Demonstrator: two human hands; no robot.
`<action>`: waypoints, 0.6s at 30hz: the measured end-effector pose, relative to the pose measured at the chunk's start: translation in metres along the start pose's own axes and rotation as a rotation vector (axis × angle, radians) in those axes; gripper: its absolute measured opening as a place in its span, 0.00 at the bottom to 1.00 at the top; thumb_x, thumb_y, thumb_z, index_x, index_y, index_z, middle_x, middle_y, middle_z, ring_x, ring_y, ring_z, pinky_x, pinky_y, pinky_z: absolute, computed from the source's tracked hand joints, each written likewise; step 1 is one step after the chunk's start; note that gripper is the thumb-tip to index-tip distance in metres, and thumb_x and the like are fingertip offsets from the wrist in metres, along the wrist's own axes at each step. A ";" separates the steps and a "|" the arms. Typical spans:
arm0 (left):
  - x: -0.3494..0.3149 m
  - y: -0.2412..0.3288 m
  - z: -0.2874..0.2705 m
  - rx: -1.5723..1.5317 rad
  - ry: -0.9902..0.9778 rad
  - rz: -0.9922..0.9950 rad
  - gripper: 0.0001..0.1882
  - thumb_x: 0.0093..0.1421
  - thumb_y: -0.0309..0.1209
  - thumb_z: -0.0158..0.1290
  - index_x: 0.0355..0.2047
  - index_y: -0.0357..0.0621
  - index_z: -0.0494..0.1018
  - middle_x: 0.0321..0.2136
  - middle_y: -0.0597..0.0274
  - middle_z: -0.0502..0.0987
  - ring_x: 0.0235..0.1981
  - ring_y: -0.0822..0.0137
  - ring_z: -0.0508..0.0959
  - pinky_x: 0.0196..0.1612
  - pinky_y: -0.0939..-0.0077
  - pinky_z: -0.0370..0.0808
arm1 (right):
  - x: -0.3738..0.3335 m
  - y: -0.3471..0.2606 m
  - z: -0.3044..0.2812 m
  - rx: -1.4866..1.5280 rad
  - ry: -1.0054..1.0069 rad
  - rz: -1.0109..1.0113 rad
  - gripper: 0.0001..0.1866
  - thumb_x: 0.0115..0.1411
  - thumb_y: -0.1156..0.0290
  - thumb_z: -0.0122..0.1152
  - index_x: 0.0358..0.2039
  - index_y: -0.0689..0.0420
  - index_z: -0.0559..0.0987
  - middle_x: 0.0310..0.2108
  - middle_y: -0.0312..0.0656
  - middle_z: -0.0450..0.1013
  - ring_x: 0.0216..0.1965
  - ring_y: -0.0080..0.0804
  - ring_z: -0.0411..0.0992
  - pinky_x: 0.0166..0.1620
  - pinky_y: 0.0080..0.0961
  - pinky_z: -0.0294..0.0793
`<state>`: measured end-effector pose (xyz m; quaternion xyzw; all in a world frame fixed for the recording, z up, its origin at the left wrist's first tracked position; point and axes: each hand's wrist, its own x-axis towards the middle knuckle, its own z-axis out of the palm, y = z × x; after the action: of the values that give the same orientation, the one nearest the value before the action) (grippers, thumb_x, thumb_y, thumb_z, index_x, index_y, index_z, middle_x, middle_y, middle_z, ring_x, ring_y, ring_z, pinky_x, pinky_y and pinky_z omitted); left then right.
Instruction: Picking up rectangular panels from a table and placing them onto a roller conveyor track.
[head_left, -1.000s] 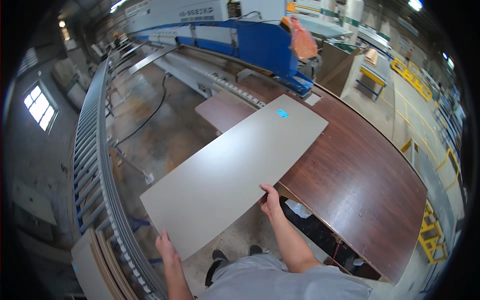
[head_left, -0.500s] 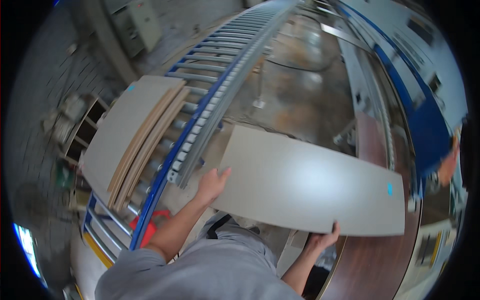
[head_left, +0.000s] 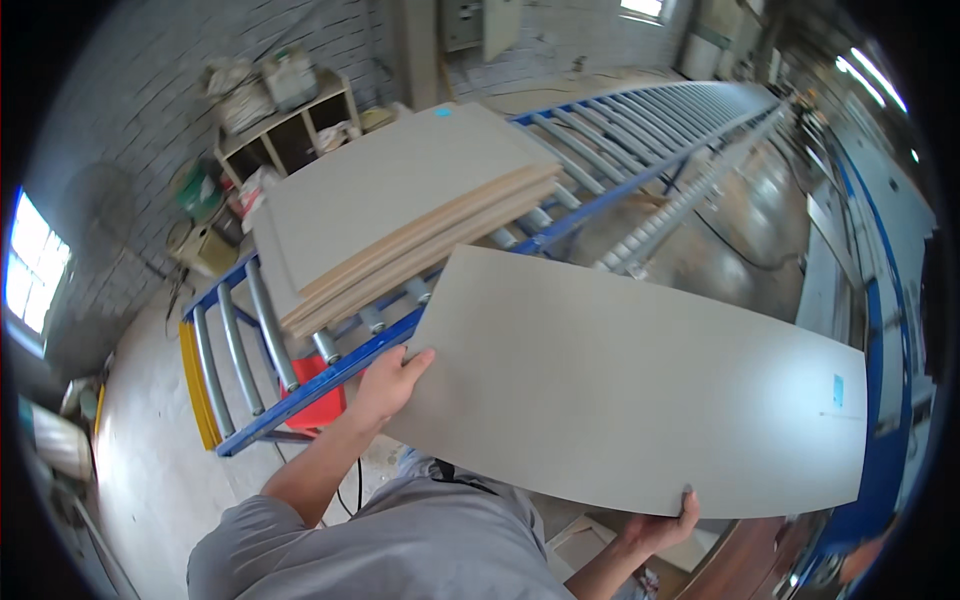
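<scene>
A large light-grey board (head_left: 620,380) with a small blue sticker near its right end is held up in front of me. My left hand (head_left: 390,387) is closed on its left short edge, thumb lying on the top face. Gripping the near long edge toward the right is my right hand (head_left: 660,525), thumb on top and fingers hidden beneath. Beyond my left hand, a stack of similar boards (head_left: 400,185) with tan edges rests on a blue-framed roller conveyor (head_left: 375,350). The held board's left end overlaps the conveyor's near rail in view.
A red object (head_left: 318,395) is under the conveyor, whose left end has a yellow bar (head_left: 200,385). Behind the stack stands a shelf unit (head_left: 285,140) with buckets and bags. A brown wood-grain surface (head_left: 755,560) lies at the lower right, with blue machinery farther along.
My view has turned left, bringing the stack and conveyor nearer the middle. The board stays in both hands and has moved away from the brown surface toward the conveyor.
</scene>
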<state>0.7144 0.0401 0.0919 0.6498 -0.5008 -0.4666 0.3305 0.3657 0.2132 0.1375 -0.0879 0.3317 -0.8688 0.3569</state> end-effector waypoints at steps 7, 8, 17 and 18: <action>0.035 -0.047 -0.172 -0.159 0.391 -0.130 0.24 0.60 0.45 0.55 0.37 0.30 0.73 0.30 0.55 0.78 0.32 0.71 0.75 0.35 0.74 0.71 | 0.014 0.166 0.127 -0.107 -0.187 0.199 0.26 0.51 0.72 0.55 0.52 0.66 0.68 0.47 0.47 0.70 0.49 0.41 0.70 0.53 0.38 0.71; 0.043 -0.052 -0.191 -0.178 0.421 -0.129 0.24 0.60 0.45 0.56 0.38 0.30 0.73 0.30 0.55 0.78 0.32 0.70 0.75 0.35 0.74 0.71 | 0.013 0.196 0.151 -0.103 -0.194 0.183 0.26 0.51 0.72 0.55 0.52 0.66 0.68 0.47 0.47 0.70 0.49 0.41 0.70 0.53 0.38 0.71; 0.066 -0.064 -0.298 -0.162 0.640 -0.391 0.22 0.59 0.44 0.56 0.38 0.32 0.73 0.33 0.57 0.77 0.36 0.67 0.75 0.40 0.73 0.71 | 0.031 0.382 0.251 -0.156 -0.255 0.512 0.24 0.48 0.76 0.57 0.49 0.64 0.70 0.43 0.44 0.72 0.46 0.39 0.72 0.50 0.35 0.73; 0.072 -0.073 -0.306 -0.155 0.636 -0.391 0.22 0.59 0.44 0.56 0.38 0.32 0.73 0.33 0.57 0.77 0.36 0.67 0.75 0.40 0.73 0.71 | 0.032 0.397 0.260 -0.154 -0.259 0.566 0.24 0.48 0.77 0.57 0.49 0.63 0.70 0.43 0.44 0.72 0.46 0.39 0.72 0.50 0.35 0.73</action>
<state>1.0305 -0.0204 0.1124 0.8185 -0.2031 -0.3325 0.4222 0.6670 -0.1502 0.0801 -0.1288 0.3597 -0.6888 0.6162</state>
